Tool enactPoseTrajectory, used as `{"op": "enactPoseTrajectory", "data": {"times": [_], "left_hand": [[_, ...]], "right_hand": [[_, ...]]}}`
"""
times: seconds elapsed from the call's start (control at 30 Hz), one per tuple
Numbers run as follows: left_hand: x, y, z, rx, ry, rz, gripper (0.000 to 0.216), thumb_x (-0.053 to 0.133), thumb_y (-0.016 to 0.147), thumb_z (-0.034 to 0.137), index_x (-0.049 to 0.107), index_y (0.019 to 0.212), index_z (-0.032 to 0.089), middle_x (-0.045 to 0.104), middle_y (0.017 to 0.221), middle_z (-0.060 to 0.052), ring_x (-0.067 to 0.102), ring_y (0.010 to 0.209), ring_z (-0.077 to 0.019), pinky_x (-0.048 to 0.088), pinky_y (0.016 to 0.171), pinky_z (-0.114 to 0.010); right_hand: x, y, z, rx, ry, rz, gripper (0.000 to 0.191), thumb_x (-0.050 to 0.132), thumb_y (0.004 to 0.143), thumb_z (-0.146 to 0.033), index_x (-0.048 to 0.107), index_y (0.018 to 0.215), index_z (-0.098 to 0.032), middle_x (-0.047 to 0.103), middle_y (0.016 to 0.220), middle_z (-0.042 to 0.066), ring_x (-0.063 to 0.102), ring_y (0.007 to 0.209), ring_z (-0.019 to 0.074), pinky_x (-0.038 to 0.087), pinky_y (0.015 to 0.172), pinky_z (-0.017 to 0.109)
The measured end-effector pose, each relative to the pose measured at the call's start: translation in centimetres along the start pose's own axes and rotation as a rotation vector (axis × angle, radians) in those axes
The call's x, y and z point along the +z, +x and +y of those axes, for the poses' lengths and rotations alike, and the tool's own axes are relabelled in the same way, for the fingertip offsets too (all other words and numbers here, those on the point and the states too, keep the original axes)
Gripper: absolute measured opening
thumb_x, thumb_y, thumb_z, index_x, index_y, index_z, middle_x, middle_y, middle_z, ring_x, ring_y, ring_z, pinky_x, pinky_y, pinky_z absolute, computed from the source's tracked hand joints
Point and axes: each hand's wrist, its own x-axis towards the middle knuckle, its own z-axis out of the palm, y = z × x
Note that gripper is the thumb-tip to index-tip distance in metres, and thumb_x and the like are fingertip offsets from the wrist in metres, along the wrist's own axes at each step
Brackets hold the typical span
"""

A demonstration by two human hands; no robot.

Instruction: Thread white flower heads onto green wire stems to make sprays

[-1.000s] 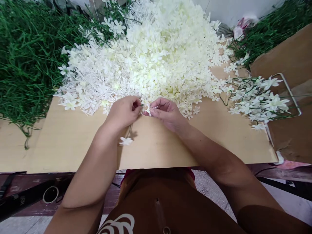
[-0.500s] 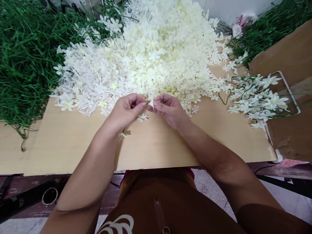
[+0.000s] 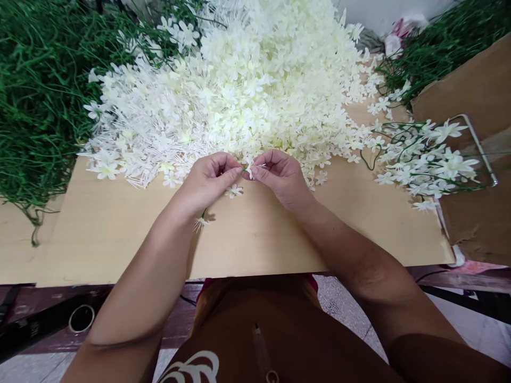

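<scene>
My left hand (image 3: 213, 178) pinches a short green stem, only its tip showing past the thumb. A small white artificial flower (image 3: 250, 170) meets that stem between my hands, pinched by the thumb and fingers of my right hand (image 3: 283, 178). Both hands are at the front edge of a big heap of white artificial flowers (image 3: 255, 96). Just below the fingers, a loose white blossom (image 3: 233, 191) lies on the board. Beside my left forearm is a white flower piece with a green stem (image 3: 200, 222).
Green plastic stems (image 3: 43, 96) are piled at the left, more green stems (image 3: 443, 53) at the back right. White flowers on stems (image 3: 435, 159) lie at the right by a metal wire frame (image 3: 477, 143) and a cardboard piece (image 3: 475, 213). A pale board (image 3: 255, 239) covers the table.
My right fingers have shifted slightly on the flower, and its petals sit a little differently against the green stem. The view has moved very slightly.
</scene>
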Motion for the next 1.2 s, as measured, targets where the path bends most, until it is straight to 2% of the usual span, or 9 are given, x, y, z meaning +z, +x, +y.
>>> {"op": "enactPoseTrajectory", "data": {"times": [0.17,0.33,0.47,0.63,0.87,1.0,1.2], "left_hand": [[0.2,0.1,-0.6,0.023,0.04,0.005,0.02,0.07,0.075,0.034,0.061,0.077,0.016,0.059,0.066,0.001,0.05,0.058,-0.0103,0.037,0.054,-0.022],[0.3,0.2,-0.7,0.051,0.037,-0.021,0.029,0.071,0.078,0.042,0.056,0.073,0.017,0.054,0.061,0.002,0.046,0.055,-0.0102,0.036,0.052,-0.022],[0.5,0.3,-0.6,0.041,0.033,-0.034,0.025,0.07,0.078,0.035,0.055,0.069,0.017,0.05,0.057,0.003,0.04,0.05,-0.0081,0.032,0.047,-0.021],[1.1,0.3,-0.4,-0.019,-0.047,-0.035,0.017,0.067,0.075,0.024,0.054,0.067,0.017,0.051,0.054,0.004,0.04,0.046,-0.0072,0.032,0.045,-0.02],[1.4,0.2,-0.4,-0.07,-0.077,-0.038,0.012,0.062,0.073,0.013,0.053,0.066,0.017,0.047,0.051,0.006,0.036,0.044,-0.0061,0.031,0.044,-0.019],[1.4,0.3,-0.3,-0.085,-0.113,-0.033,0.013,0.062,0.073,0.012,0.053,0.065,0.017,0.047,0.051,0.005,0.037,0.045,-0.006,0.03,0.045,-0.019],[1.1,0.5,-0.5,-0.075,-0.167,-0.047,0.02,0.073,0.071,0.025,0.056,0.067,0.016,0.051,0.055,0.003,0.043,0.05,-0.0075,0.032,0.047,-0.019]], "right_hand": [[-0.2,0.0,0.0,-0.055,-0.144,0.012,0.038,0.091,0.061,-0.042,0.064,0.074,-0.019,0.063,0.07,-0.003,0.06,0.068,0.0101,0.051,0.061,0.024],[-0.3,-0.1,0.1,-0.096,-0.253,0.003,0.029,0.083,0.071,-0.041,0.063,0.076,-0.019,0.063,0.073,-0.002,0.059,0.069,0.0106,0.05,0.062,0.025],[-0.3,-0.1,0.5,-0.142,-0.333,0.0,0.025,0.077,0.075,-0.039,0.062,0.075,-0.019,0.062,0.07,-0.002,0.056,0.065,0.0104,0.049,0.061,0.025],[-0.3,-0.2,1.0,-0.175,-0.413,0.023,0.018,0.071,0.077,-0.034,0.06,0.075,-0.02,0.062,0.07,-0.001,0.053,0.064,0.0104,0.046,0.059,0.025],[0.0,-0.5,1.9,-0.234,-0.427,0.044,0.009,0.064,0.078,-0.025,0.058,0.074,-0.019,0.061,0.071,0.0,0.056,0.065,0.0115,0.047,0.061,0.026],[0.4,-0.7,2.0,-0.247,-0.411,0.074,0.011,0.065,0.079,-0.026,0.057,0.075,-0.02,0.06,0.071,-0.001,0.057,0.065,0.0109,0.049,0.061,0.026],[0.3,-0.5,0.5,-0.097,-0.201,-0.004,0.026,0.077,0.074,-0.04,0.063,0.079,-0.019,0.065,0.075,-0.001,0.064,0.072,0.0125,0.057,0.069,0.028]]}}
